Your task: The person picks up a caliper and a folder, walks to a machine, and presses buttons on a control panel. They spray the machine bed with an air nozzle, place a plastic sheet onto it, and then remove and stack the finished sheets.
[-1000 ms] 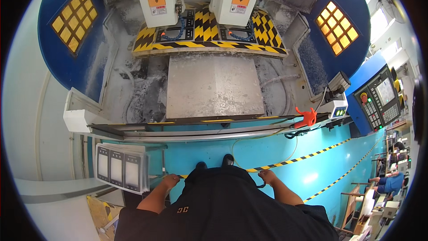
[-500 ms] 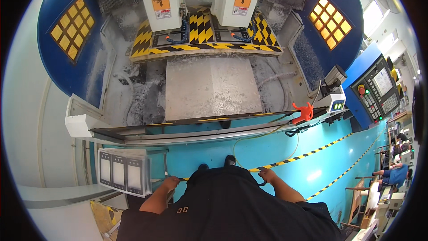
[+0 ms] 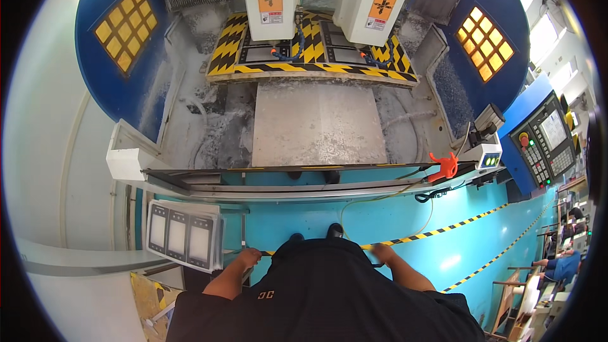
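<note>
At waist height, both hands grip a thin dark bar.

A dark, almost black short-sleeved top is worn, and it fills the lower middle of the head view as one broad, rounded shape. Small pale marks are seen on its left chest. The sleeves end above the elbows, so both forearms are left bare. No gloves, watch or rings can be made out on the left hand or the right hand. Two dark, rounded shoe tips are seen just beyond the top's upper edge.
</note>
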